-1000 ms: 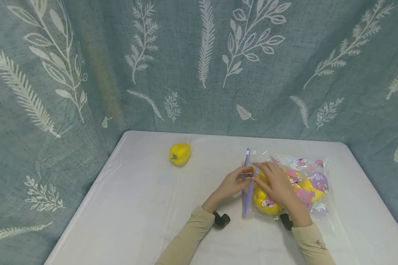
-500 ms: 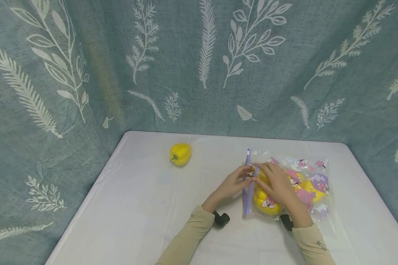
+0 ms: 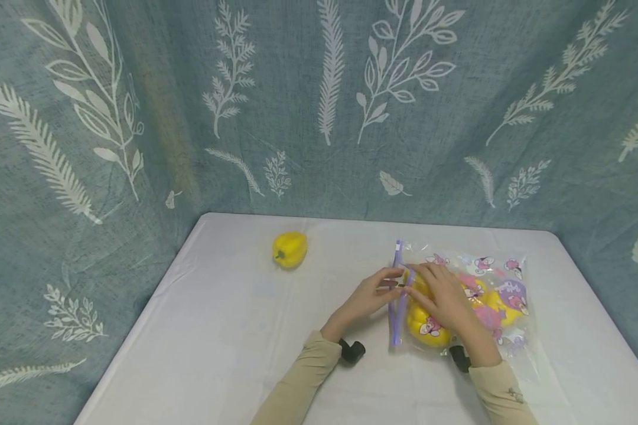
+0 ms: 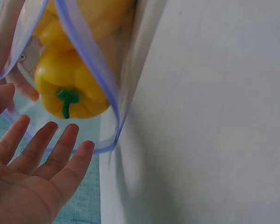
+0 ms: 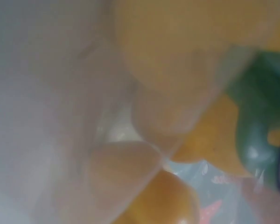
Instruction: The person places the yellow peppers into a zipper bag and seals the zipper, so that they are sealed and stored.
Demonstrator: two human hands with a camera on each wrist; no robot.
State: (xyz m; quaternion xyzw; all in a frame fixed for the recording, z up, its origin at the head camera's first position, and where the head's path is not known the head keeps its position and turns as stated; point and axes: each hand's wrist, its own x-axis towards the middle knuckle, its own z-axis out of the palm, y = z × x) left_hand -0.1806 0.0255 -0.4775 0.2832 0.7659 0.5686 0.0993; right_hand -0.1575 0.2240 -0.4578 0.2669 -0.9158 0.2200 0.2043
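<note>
The clear printed zip bag (image 3: pixel 516 265) with a purple rim lies on the right, holding several yellow peppers (image 3: pixel 429 321). Its mouth faces left and gapes; in the left wrist view a pepper (image 4: pixel 70 84) with a green stem shows inside the purple rim (image 4: pixel 91 63). My left hand (image 3: pixel 365 297) is at the mouth with fingers spread and slightly bent (image 4: pixel 46 172), gripping nothing. My right hand (image 3: pixel 443 295) lies over the bag, thumb and fingers holding the upper film by the rim. Blurred film and peppers (image 5: pixel 177 46) fill the right wrist view.
Another yellow pepper (image 3: pixel 289 249) lies toward the back left of the white table (image 3: pixel 202 307). Black wrist devices (image 3: pixel 353 352) show under both forearms. A patterned blue-green curtain (image 3: pixel 298 118) hangs behind and on both sides.
My left wrist has shifted slightly left, its fingers still at the bag's mouth. The right hand and the bag have hardly moved.
</note>
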